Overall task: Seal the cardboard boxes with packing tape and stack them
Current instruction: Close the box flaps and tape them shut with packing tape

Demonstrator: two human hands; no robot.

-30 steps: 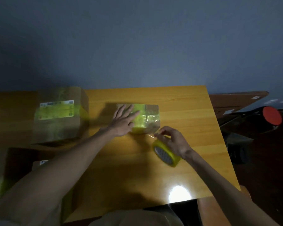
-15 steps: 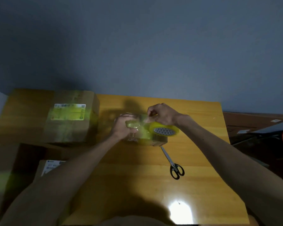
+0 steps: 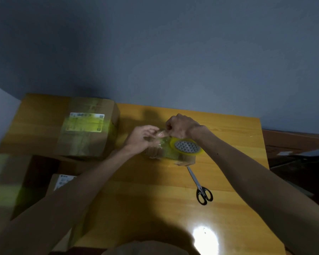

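Both hands have risen a little above the small cardboard box since half a second ago, and the left hand, which was then curled against the box, now lifts a stretch of clear tape off it. One second ago the scissors were not visible; they now lie flat on the wooden table, just in front of the small box, with the black handles toward the person. This table is yellow-orange and glossy, with a bright lamp reflection near its front edge. Behind it stands a plain grey-blue wall. At the left a large cardboard box with a white shipping label rests on other boxes, which are blurred. The small box sits near the middle of the table, directly under both hands. The left fingers are loosely curved and pinch the free end of the tape between thumb and forefinger. The right hand is closed into a loose fist and pinches the same strip just beside the left fingertips. The yellow tape roll lies flat on top of the small box, under the right wrist, and the strip runs from it up to the fingers.
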